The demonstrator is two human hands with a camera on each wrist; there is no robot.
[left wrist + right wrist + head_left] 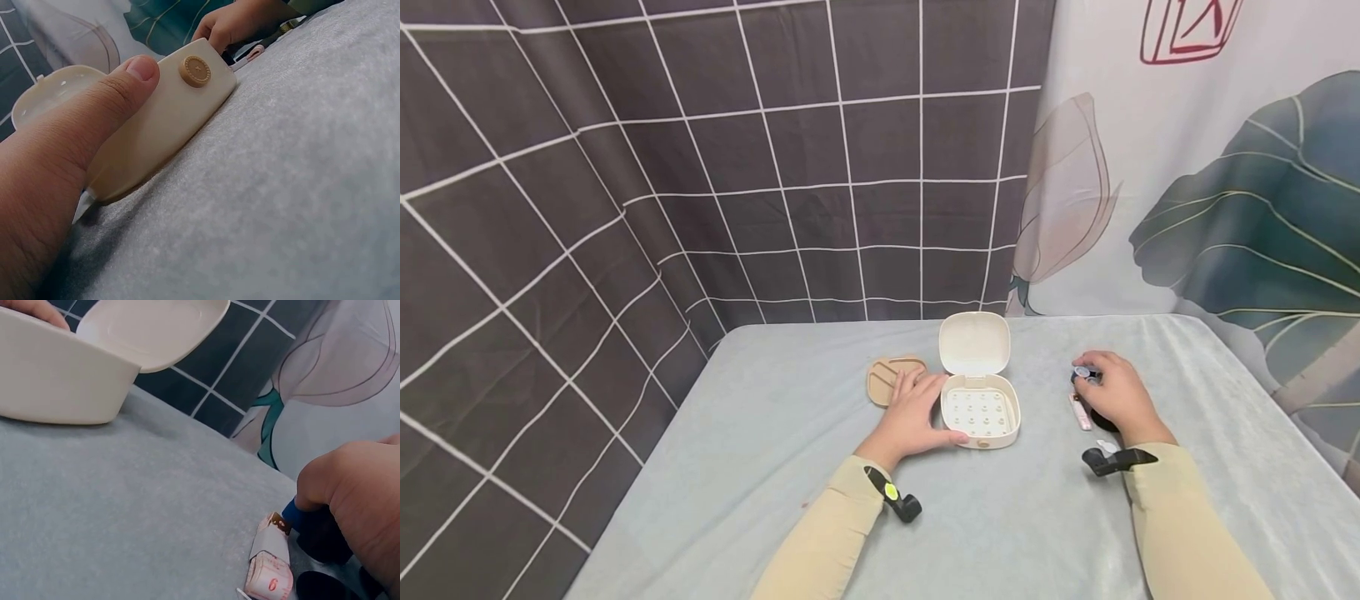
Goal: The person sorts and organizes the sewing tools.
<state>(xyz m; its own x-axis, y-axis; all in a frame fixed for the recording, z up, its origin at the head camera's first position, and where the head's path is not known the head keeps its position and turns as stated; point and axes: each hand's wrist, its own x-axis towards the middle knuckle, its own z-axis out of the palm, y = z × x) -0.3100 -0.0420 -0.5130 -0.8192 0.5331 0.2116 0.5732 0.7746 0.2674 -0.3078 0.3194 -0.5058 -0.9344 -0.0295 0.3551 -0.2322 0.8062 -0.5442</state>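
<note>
Pinching small dark item (pixel 1081 372), prob. a watch, w/ R hand (pixel 1116 398) beside tape (pixel 1080 413), well R of open white box (pixel 56 375); gripping box's L end w/ nearer L hand (pixel 913 417), long axis approx. L–R.

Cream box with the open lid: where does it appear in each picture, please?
Head: the cream box is slightly right of and below centre, the left hand at its left side.
Left wrist: upper left part, partly behind that hand's thumb.
Right wrist: upper left corner, cut by the left edge.
Shared landmark: the dark grid backdrop.
</note>
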